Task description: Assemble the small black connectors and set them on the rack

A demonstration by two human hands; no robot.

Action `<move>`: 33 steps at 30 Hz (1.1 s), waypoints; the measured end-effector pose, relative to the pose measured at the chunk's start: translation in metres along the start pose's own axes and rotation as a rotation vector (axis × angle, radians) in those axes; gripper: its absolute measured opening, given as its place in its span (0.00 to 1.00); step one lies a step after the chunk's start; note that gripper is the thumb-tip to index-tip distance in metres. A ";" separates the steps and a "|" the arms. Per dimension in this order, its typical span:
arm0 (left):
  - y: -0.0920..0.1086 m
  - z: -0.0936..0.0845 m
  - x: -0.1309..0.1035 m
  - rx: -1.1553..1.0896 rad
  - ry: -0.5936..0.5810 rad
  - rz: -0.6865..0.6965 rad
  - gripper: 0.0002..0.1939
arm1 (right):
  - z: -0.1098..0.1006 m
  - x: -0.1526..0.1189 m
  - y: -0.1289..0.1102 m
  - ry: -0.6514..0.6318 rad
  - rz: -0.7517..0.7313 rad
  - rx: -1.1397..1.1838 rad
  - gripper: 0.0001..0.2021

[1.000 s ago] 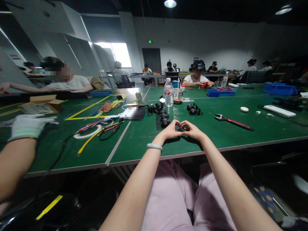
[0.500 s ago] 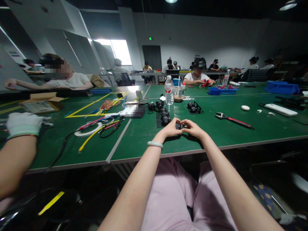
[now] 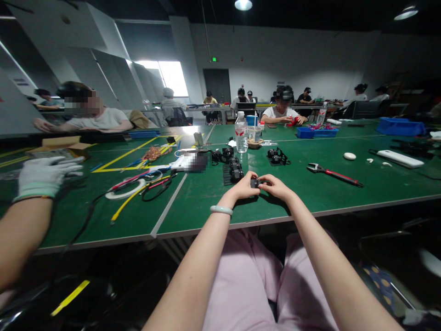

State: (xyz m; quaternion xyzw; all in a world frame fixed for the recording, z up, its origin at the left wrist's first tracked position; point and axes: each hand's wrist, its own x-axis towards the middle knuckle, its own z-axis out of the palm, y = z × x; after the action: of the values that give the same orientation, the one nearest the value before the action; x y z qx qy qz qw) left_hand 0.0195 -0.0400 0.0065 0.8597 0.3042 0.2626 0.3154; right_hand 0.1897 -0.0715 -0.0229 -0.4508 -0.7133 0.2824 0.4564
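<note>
Small black blocky part [image 3: 254, 183] near front edge of flat green tabletop [image 3: 203, 207]; bare left hand [image 3: 244, 185] grips it, bare right hand [image 3: 274, 187] pinches its right end. Uneven finger pressure could make it slip.

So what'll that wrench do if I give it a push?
The wrench would likely slide or pivot rather than roll, since it lies flat. Its metal-looking head may make that end heavier. The straight handle suggests it'll stay stiff.
</note>
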 end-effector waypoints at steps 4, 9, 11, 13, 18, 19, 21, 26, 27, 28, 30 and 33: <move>-0.004 0.001 0.001 -0.015 -0.008 0.022 0.24 | -0.001 0.000 0.000 0.003 -0.005 -0.043 0.14; -0.006 0.001 0.001 -0.010 -0.007 0.029 0.25 | 0.000 0.000 0.001 0.004 -0.003 -0.039 0.14; -0.005 0.001 0.001 -0.011 -0.014 0.021 0.24 | 0.000 0.000 0.001 0.005 0.004 -0.038 0.14; -0.005 0.001 0.001 -0.014 -0.021 0.009 0.24 | 0.000 0.000 0.000 0.006 0.012 -0.042 0.14; -0.005 0.001 0.001 -0.010 -0.013 0.014 0.24 | 0.000 -0.001 -0.001 0.008 0.026 -0.044 0.14; -0.005 0.001 0.001 -0.009 -0.010 0.020 0.24 | 0.000 -0.001 -0.001 0.007 0.027 -0.043 0.14; -0.005 0.001 0.001 -0.006 -0.007 0.023 0.24 | 0.000 -0.001 -0.001 0.006 0.025 -0.038 0.14; -0.005 0.001 0.001 -0.011 -0.010 0.015 0.24 | 0.000 -0.001 0.000 0.010 0.030 -0.027 0.14; -0.005 0.001 0.001 -0.014 -0.008 0.015 0.25 | 0.000 -0.001 0.000 0.010 0.030 -0.028 0.14; -0.006 0.001 0.001 -0.016 -0.007 0.015 0.25 | 0.001 -0.001 0.001 0.010 0.029 -0.028 0.14; -0.006 0.001 0.001 -0.016 -0.005 0.016 0.25 | 0.001 -0.001 0.001 0.007 0.023 -0.026 0.14; -0.006 0.001 0.001 -0.013 -0.005 0.016 0.25 | 0.000 -0.001 0.002 0.005 0.018 -0.022 0.14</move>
State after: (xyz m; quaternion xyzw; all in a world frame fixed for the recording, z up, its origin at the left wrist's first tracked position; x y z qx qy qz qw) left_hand 0.0189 -0.0358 0.0015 0.8606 0.2948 0.2648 0.3199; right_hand 0.1901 -0.0712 -0.0249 -0.4629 -0.7112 0.2776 0.4505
